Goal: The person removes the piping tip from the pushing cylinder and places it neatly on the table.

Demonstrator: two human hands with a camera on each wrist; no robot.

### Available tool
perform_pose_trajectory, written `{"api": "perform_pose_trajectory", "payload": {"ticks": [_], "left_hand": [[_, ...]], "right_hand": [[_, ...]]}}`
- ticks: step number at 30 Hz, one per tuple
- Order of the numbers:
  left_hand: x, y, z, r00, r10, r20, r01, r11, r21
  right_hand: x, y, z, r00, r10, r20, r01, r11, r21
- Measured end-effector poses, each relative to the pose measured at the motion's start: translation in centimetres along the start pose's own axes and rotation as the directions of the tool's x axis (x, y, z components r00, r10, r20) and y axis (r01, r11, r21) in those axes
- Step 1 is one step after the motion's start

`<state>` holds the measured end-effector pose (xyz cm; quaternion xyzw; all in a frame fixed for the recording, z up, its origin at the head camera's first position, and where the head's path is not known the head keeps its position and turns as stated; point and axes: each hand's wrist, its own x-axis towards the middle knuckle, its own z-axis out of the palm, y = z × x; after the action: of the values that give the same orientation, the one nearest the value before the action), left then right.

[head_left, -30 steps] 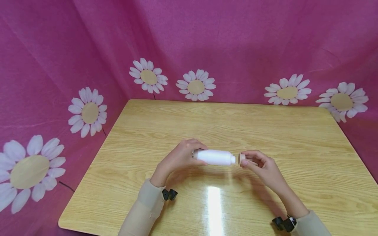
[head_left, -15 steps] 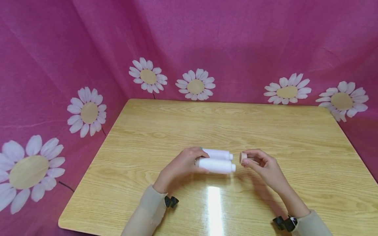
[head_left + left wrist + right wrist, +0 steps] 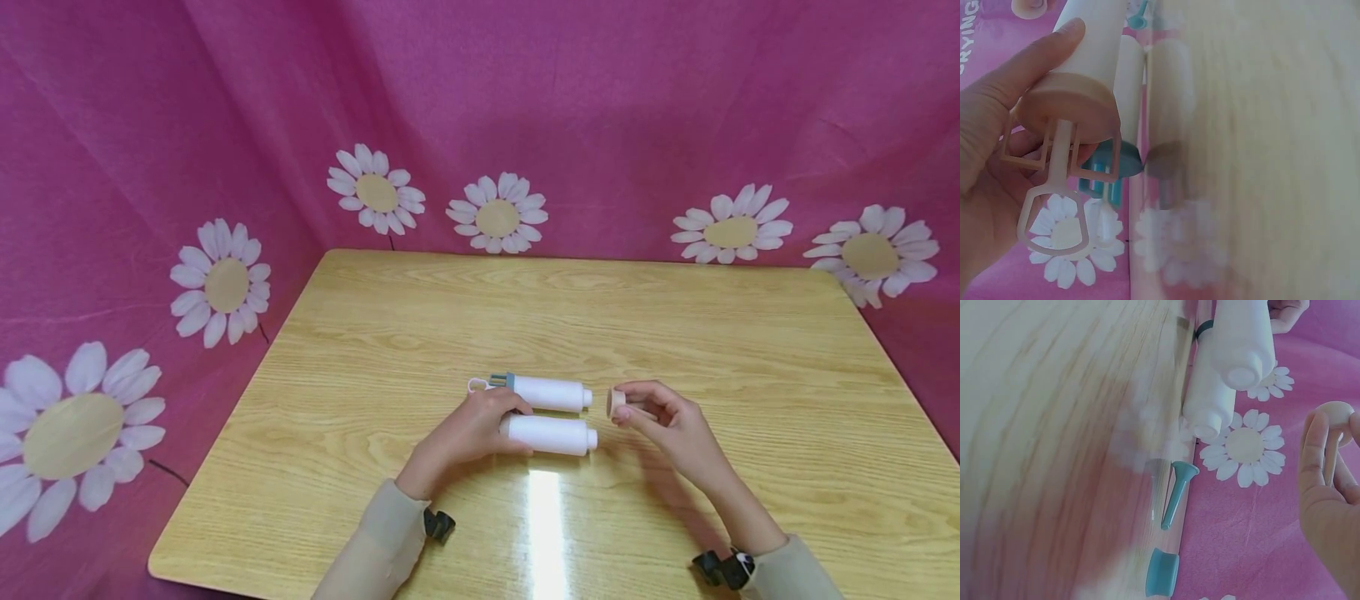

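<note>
My left hand (image 3: pixel 474 427) grips a large white syringe (image 3: pixel 551 435) with a beige end cap (image 3: pixel 1069 103) and finger loops. Its plunger ends in a ring handle (image 3: pixel 1054 231). The syringe lies sideways, nozzle to the right. Just beyond it rests a second white syringe (image 3: pixel 551 393), with a teal cap (image 3: pixel 1124 159), on the table. My right hand (image 3: pixel 671 421) pinches a small beige cup-shaped piece (image 3: pixel 617 404) with a thin stem, to the right of both nozzles and apart from them. The right wrist view shows the cup (image 3: pixel 1335 414) between fingertips and thumb.
In the right wrist view, a teal funnel-shaped piece with a stem (image 3: pixel 1177 494) and a curved teal piece (image 3: pixel 1163 573) lie on the table. The wooden table (image 3: pixel 375 317) meets a pink curtain (image 3: pixel 600 125) with daisies at its back and left.
My left hand has brought the beige-capped syringe nearer to me and lower, uncovering the teal-capped syringe behind it. My right hand has hardly moved with the beige piece.
</note>
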<state>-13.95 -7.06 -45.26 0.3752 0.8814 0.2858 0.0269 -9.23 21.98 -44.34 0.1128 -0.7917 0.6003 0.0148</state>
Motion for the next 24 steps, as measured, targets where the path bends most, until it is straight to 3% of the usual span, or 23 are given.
{"api": "perform_pose_trajectory", "payload": {"ticks": [24], "left_hand": [[0.36, -0.55, 1.05, 0.998, -0.014, 0.069, 0.010, 0.998, 0.065]], "right_hand": [[-0.24, -0.28, -0.13, 1.000, 0.008, 0.007, -0.008, 1.000, -0.021]]}}
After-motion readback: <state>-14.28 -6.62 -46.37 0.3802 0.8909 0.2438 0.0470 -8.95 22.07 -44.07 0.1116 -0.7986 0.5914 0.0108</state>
